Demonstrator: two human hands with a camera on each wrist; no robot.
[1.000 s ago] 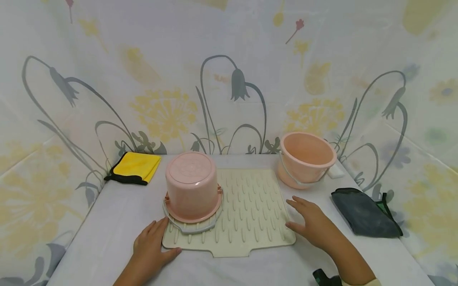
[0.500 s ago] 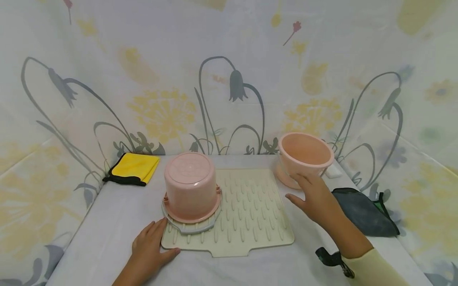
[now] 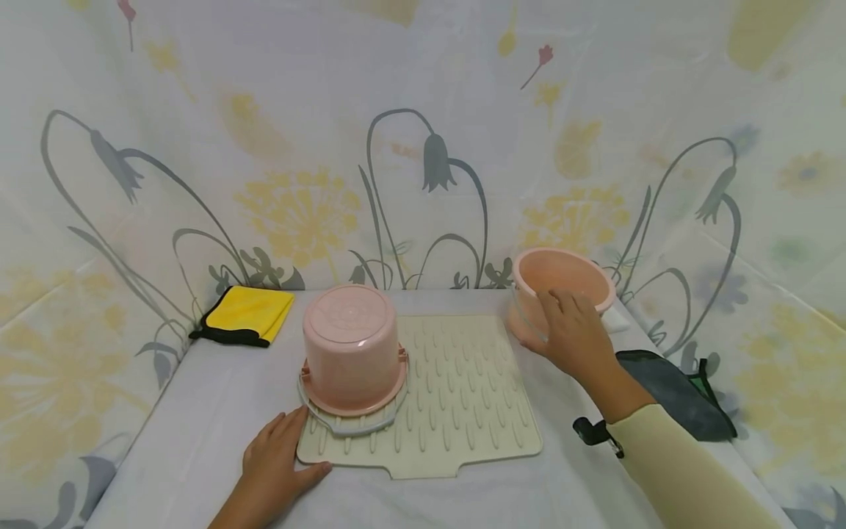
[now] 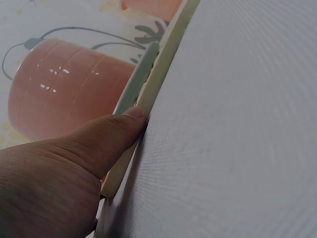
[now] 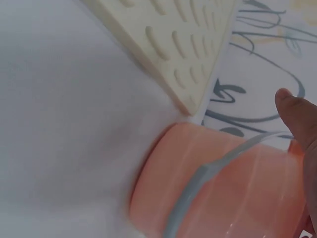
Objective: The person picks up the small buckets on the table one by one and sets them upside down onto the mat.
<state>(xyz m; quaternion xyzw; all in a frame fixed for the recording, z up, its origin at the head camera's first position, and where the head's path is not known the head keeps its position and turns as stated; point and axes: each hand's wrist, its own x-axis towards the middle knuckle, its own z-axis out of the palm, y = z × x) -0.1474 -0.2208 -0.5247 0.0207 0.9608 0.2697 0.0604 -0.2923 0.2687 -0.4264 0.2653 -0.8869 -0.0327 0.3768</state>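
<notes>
pink and upturned, one bucket [image 3: 350,349] stood on the mat [image 3: 463,389], seemingly done; the other bucket [image 3: 562,273], upright off it, seemed undone. the right hand [image 3: 573,339], thumb spread, was at its rim; the left hand [image 3: 274,459], fingers loose, touched the mat's edge.

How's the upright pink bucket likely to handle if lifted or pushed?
Upright pink bucket: probably light and fairly stiff, as it looks like moulded plastic. The grey handle hangs down across its side, so would likely swing on lifting. Round walls suggest it could roll if knocked over.
</notes>
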